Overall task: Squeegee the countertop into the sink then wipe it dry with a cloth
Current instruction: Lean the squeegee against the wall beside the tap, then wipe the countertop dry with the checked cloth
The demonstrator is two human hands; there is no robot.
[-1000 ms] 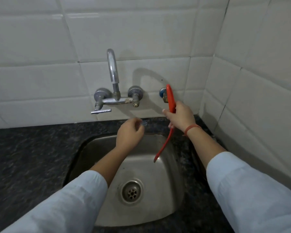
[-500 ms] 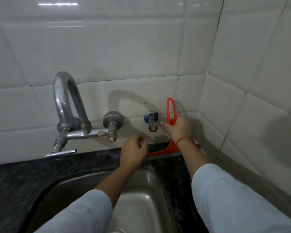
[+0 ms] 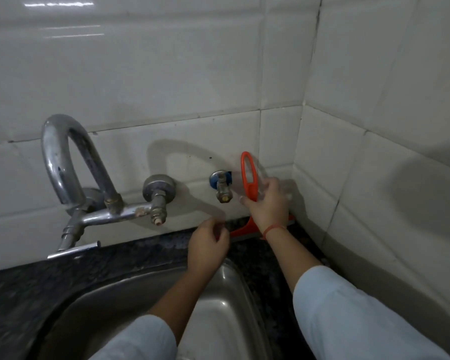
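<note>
My right hand [image 3: 266, 203] grips the orange squeegee [image 3: 248, 175] by its looped handle. The handle stands upright against the back wall. Its blade rests on the dark speckled countertop [image 3: 260, 255] behind the sink, close to the right corner. My left hand [image 3: 208, 245] is curled at the blade's left end, at the far rim of the steel sink [image 3: 218, 302]; whether it pinches the blade is hidden by the fingers. No cloth is in view.
A chrome tap [image 3: 63, 162] with a curved spout projects from the white tiled back wall [image 3: 166, 74] at left. A small blue-collared valve [image 3: 222, 187] sticks out just left of the squeegee handle. A tiled side wall [image 3: 387, 152] closes the right.
One second ago the squeegee hung tilted over the sink in my right hand. Its blade now rests on the counter by the wall, and my view has moved closer and to the right.
</note>
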